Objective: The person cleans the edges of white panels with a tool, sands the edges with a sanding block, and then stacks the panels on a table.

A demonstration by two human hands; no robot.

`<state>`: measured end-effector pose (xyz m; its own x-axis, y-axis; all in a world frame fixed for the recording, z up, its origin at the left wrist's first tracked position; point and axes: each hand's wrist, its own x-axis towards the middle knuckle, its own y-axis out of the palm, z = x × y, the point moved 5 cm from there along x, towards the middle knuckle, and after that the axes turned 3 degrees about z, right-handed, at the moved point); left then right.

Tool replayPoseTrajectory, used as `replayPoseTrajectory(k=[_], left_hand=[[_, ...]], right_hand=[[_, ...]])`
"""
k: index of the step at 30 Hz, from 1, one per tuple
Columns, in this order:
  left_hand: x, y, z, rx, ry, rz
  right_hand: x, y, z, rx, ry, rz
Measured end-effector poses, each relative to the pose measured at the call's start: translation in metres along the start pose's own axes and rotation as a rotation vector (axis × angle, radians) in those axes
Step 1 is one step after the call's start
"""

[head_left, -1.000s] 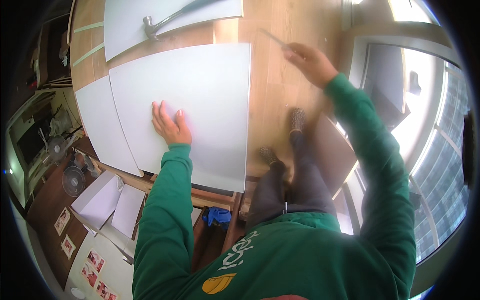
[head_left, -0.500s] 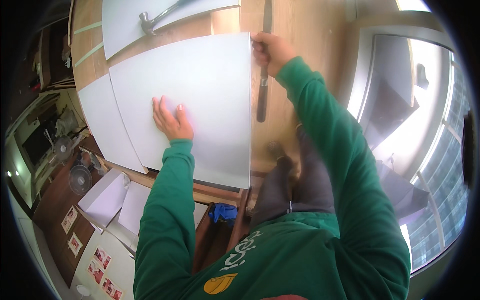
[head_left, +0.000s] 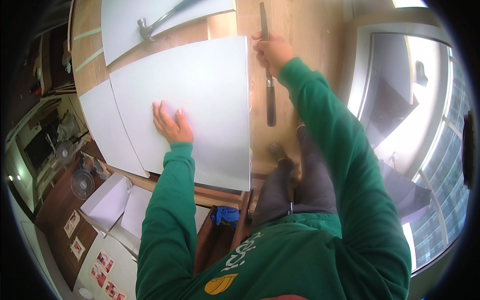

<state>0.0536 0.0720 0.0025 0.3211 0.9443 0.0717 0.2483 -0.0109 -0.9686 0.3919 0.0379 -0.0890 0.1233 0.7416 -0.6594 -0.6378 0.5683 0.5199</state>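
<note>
A large white panel point(head_left: 215, 85) lies flat on the wooden workbench. My left hand point(head_left: 172, 125) rests palm down on the panel, fingers spread. Along the panel's right edge, my right hand point(head_left: 272, 52) is closed round the dark flat blade of a long file point(head_left: 270, 102), gripping it partway along. The file's dark handle points back toward me, and its tip shows beyond my fingers. My fingertips hide part of the blade. From this view I cannot tell whether the file touches the panel's edge.
A claw hammer point(head_left: 146, 30) lies on another white panel point(head_left: 117, 27) farther off. A narrower white panel point(head_left: 107, 125) adjoins the left side. Blue cloth point(head_left: 226, 215) sits in a compartment below the near edge. A fan point(head_left: 82, 183) stands at left; a window is at right.
My right hand has shifted slightly right, away from the panel's far corner, and the file has tilted, its handle swinging right and nearer me. The left hand stays flat on the panel.
</note>
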Motion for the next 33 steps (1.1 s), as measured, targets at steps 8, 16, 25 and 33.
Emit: replayPoseTrajectory(k=[8, 16, 25, 33], left_hand=[[-0.003, -0.002, 0.001, 0.017, -0.018, 0.006], [0.001, -0.002, -0.003, 0.02, -0.057, 0.034], [0.003, -0.001, -0.003, 0.024, -0.048, 0.059], [0.004, -0.001, -0.008, 0.055, -0.037, 0.066]], right_hand=[[-0.039, -0.032, 0.032, -0.565, 0.01, 0.086], [-0.039, -0.028, 0.111, -1.301, -0.343, 0.267], [-0.035, 0.001, 0.123, -1.558, -0.533, 0.378], [-0.035, 0.0, 0.125, -1.538, -0.482, 0.415]])
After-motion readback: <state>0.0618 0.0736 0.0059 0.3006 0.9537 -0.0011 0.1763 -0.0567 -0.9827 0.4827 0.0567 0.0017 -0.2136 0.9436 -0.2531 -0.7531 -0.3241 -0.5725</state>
